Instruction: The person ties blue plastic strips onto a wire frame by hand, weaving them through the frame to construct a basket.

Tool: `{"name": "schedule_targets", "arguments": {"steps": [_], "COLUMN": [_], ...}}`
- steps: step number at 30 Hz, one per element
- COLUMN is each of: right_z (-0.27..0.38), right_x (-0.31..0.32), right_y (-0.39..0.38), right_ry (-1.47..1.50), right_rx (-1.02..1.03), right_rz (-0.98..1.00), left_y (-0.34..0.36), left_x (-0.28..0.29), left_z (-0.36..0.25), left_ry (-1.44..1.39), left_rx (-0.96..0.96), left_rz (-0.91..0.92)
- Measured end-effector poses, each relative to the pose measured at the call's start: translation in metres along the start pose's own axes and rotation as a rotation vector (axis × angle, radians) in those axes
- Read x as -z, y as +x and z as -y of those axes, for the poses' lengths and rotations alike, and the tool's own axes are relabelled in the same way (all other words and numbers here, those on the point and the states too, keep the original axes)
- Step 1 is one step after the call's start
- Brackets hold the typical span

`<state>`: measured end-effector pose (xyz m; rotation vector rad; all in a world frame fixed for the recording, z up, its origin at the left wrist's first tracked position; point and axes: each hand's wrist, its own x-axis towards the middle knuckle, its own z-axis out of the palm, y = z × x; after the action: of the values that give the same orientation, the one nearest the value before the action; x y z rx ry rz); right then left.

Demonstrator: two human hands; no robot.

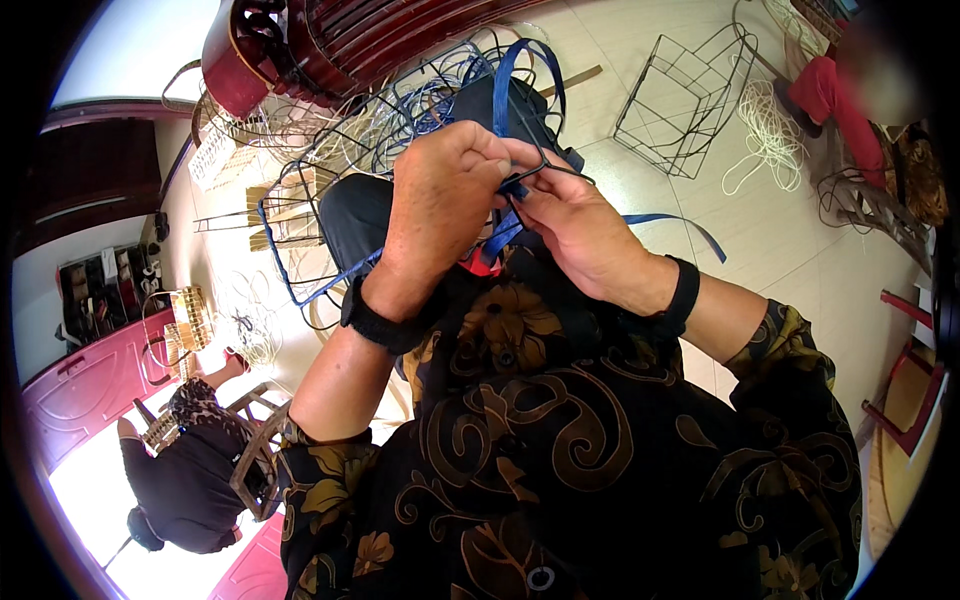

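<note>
A black wire basket frame (pixel 280 255) lies over my lap, some of its edges wound with blue strip. My left hand (pixel 445 190) is closed in a pinch at a wire joint, its fingertips against the blue plastic strip (pixel 501 105). One length of that strip loops up above my fingers; another hangs out past my right wrist. My right hand (pixel 590 235) meets the left, thumb and fingers closed on the wire and strip. The exact contact between the fingertips is partly hidden.
Tangled blue and pale strips (pixel 430 95) lie beyond my knees beside dark red carved furniture (pixel 370 40). Another bare wire frame (pixel 680 105) and a pale cord bundle (pixel 770 140) rest on the tiled floor. One person (pixel 190 490) sits lower left, another (pixel 850 110) upper right.
</note>
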<state>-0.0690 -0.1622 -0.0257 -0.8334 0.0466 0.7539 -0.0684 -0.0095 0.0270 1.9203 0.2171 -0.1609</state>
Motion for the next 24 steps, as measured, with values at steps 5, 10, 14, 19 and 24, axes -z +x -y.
{"name": "schedule_targets", "arguments": {"steps": [5,10,14,19,24], "right_z": [-0.012,-0.017,-0.017,-0.02,-0.02], "right_x": [0.006,0.014,0.015,0.017,0.023], "right_y": [0.007,0.009,0.012,0.013,0.011], "right_ry": [-0.319,-0.531,-0.573,-0.6,-0.704], "right_rx": [0.075,0.138,0.194,0.212,0.192], "right_rz": [-0.08,-0.105,-0.096,-0.102,-0.107], "left_y": [0.001,0.002,0.006,0.009,-0.002], "left_x": [0.001,0.004,0.006,0.007,0.003], "left_z": [0.0,0.001,0.015,0.028,0.014], "left_ry": [0.059,0.072,0.178,0.341,0.346], "left_rx": [0.05,0.054,-0.164,-0.347,-0.241], "left_rz": [0.024,0.052,0.115,0.056,-0.075]}}
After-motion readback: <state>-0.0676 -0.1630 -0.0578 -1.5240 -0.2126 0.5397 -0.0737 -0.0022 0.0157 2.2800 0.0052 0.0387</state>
